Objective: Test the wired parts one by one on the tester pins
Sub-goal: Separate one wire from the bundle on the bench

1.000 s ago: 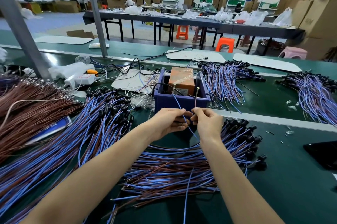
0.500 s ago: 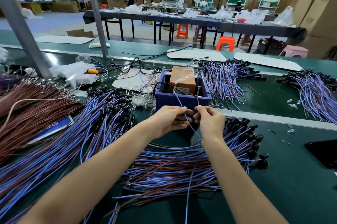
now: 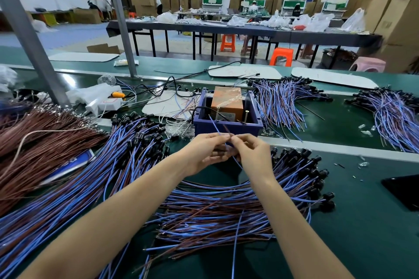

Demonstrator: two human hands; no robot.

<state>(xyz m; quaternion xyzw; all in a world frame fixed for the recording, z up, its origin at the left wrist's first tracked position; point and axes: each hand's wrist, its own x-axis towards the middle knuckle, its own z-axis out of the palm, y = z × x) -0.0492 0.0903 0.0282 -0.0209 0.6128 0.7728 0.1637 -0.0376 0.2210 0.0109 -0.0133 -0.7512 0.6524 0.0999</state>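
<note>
Two hands meet just at 6 o'clock of the blue tester tray [image 3: 247, 129]. The left hand [image 3: 204, 154] and right hand [image 3: 251, 154] both pinch one wired part [image 3: 215, 125] at the fingertips. Its blue lead slants up toward 11 o'clock over the tray's near wall, with a brown lead beside it. Cannot tell if the lead ends touch a pin. Two brass pins [image 3: 218, 114] stand upright in the tray, in front of an orange box [image 3: 226, 101]. On the green counter [image 3: 362, 222]:
- near pile [image 3: 215, 210] of blue-brown wired parts under the forearms, 6 o'clock
- bigger pile [image 3: 90, 176], 8 o'clock
- brown wires [image 3: 34, 142], 9 o'clock
- far piles [image 3: 283, 101], 1 to 2 o'clock
</note>
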